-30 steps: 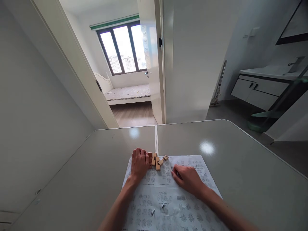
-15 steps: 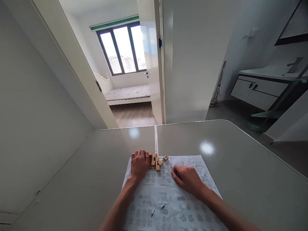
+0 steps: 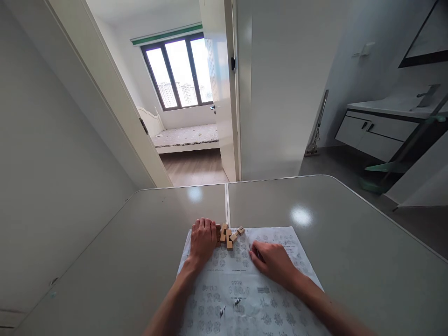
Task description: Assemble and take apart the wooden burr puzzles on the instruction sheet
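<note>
Several small wooden blocks (image 3: 228,236) lie in a loose heap at the far edge of a printed paper sheet (image 3: 245,294) on a grey table (image 3: 140,261). My left hand (image 3: 203,239) rests on the sheet with its fingers curled against the left side of the heap. My right hand (image 3: 275,261) lies palm down on the sheet to the right of the blocks, fingers bent and pointing toward them, a short gap away. What sits under either hand's fingers is hidden.
The table has a seam (image 3: 227,205) down its middle and rounded far corners. Beyond it an open doorway (image 3: 189,154) leads to a room with a window and a bed. A vanity cabinet (image 3: 378,133) stands at the right.
</note>
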### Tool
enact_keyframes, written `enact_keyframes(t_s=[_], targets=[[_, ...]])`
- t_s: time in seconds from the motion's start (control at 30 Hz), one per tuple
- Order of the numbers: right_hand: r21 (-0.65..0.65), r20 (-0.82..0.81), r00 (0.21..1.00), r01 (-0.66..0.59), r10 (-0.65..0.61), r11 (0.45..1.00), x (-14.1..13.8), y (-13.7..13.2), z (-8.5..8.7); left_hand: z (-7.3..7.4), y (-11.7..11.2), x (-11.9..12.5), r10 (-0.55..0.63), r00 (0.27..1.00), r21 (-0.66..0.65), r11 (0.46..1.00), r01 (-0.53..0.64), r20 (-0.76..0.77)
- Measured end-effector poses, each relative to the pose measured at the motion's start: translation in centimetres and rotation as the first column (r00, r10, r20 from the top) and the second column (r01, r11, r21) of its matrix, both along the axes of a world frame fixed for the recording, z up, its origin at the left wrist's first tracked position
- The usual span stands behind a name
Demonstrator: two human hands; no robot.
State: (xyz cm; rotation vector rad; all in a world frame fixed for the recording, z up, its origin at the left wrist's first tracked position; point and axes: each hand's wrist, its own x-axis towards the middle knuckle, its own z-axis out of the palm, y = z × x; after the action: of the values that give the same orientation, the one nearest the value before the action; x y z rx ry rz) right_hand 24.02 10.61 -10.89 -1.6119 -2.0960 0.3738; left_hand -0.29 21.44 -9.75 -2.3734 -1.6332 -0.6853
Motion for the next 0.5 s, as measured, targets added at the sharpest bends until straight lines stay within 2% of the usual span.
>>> enact_keyframes(t_s=[0.5], targets=[[-0.028,0.003,1.000,0.002,-0.002,1.000,-0.05,0.00,0.32,0.19,-0.18,0.19,0.051,0.998,-0.011,0.999,-0.052,-0.048]])
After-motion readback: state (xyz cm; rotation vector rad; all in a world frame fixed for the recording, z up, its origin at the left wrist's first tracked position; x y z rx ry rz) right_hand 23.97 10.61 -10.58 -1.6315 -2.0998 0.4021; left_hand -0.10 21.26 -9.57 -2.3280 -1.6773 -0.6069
